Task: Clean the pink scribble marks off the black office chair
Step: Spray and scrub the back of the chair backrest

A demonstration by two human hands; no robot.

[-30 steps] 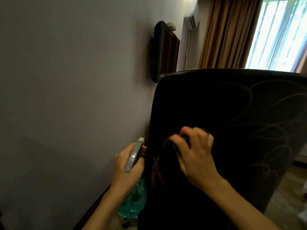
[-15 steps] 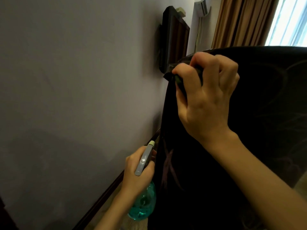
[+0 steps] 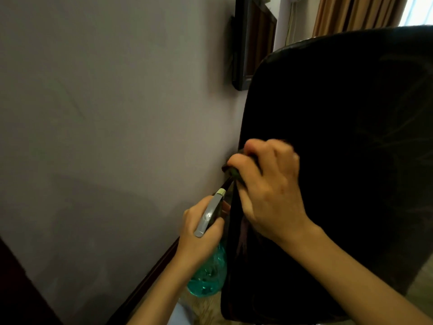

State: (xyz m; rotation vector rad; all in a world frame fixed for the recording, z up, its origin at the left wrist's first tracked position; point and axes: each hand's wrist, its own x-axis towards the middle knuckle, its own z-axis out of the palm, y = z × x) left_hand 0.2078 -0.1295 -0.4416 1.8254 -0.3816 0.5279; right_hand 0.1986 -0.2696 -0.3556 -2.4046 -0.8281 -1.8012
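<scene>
My right hand (image 3: pixel 269 191) grips a dark cloth (image 3: pixel 234 172) at the black chair back's (image 3: pixel 339 125) left edge. My left hand (image 3: pixel 199 231) clasps the teal spray bottle (image 3: pixel 208 275) beside it. Pink marks (image 3: pixel 243 233) show just below. So near the edge, the cloth may slip off.

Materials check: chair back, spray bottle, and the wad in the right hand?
The chair back: black, smooth, faint sheen along the top edge, probably leather or vinyl; too dark to be sure. The spray bottle: translucent teal body, opaque grey head, looks plastic. The wad in the right hand: dark, bunched, likely cloth; blurred.
</scene>
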